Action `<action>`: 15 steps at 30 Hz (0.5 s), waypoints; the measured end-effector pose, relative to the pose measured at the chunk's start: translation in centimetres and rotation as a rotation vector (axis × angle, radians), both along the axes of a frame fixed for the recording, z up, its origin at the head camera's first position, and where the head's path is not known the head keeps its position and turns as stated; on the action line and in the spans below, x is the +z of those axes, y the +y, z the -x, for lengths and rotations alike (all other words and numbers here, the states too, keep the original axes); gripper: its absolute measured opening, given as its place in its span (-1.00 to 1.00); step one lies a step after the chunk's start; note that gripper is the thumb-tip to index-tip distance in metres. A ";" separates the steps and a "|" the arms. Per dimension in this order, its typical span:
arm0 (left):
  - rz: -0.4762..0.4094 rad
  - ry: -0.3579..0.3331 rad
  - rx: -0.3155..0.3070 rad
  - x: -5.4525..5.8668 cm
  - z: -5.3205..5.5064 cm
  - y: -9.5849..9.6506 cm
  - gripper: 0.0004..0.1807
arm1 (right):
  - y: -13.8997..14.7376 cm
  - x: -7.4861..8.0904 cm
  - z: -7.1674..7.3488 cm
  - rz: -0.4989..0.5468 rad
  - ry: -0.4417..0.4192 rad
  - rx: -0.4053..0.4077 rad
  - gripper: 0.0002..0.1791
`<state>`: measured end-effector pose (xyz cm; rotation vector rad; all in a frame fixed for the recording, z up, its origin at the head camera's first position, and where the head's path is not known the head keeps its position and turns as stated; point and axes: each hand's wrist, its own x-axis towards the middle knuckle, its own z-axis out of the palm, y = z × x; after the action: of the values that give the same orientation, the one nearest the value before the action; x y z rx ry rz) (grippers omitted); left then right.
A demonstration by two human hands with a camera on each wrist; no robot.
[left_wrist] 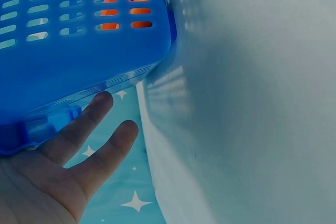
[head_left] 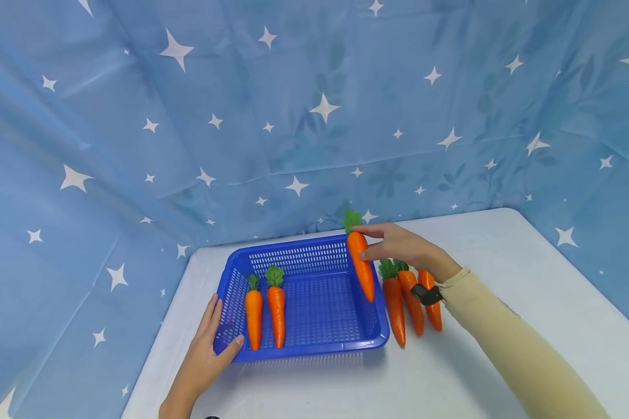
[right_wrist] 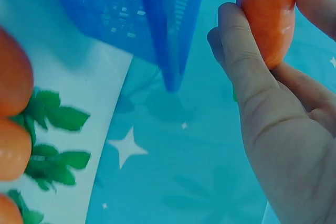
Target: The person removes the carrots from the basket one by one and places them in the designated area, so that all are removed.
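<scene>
My right hand (head_left: 396, 243) pinches an orange carrot (head_left: 361, 265) with a green leafy top, over the right side of a blue basket (head_left: 325, 349). The carrot's tip points down and slightly right. In the right wrist view, fingers and thumb hold the carrot (right_wrist: 268, 19) from both sides. My left hand (head_left: 204, 349) rests at the basket's front left corner, thumb by the front rim. The left wrist view shows two straight, spread fingers (left_wrist: 100, 109) under the basket's rim. Inside the basket, on its left, lie two carrots, one left (head_left: 254, 320) and one right (head_left: 276, 317).
Three more carrots (head_left: 395, 311) lie side by side on the white table (head_left: 503, 262), right of the basket and partly under my right arm. A blue curtain with white stars (head_left: 314, 145) hangs behind and beside the table.
</scene>
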<state>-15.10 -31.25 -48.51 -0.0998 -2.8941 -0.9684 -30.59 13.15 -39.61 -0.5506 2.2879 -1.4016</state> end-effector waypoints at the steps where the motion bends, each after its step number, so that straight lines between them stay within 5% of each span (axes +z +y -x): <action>1: 0.001 -0.003 0.001 0.0 0.0 0.0 0.09 | 0.3 -0.1 0.0 -0.007 0.002 -0.010 -0.15; 15: 0.004 0.007 0.001 0.1 -0.1 0.1 0.08 | 3.3 -2.0 -0.9 0.010 -0.021 -0.070 -0.18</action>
<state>-15.02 -31.11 -48.38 -0.1026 -2.8895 -0.9601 -29.69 16.40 -41.64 -0.4604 2.3053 -1.4458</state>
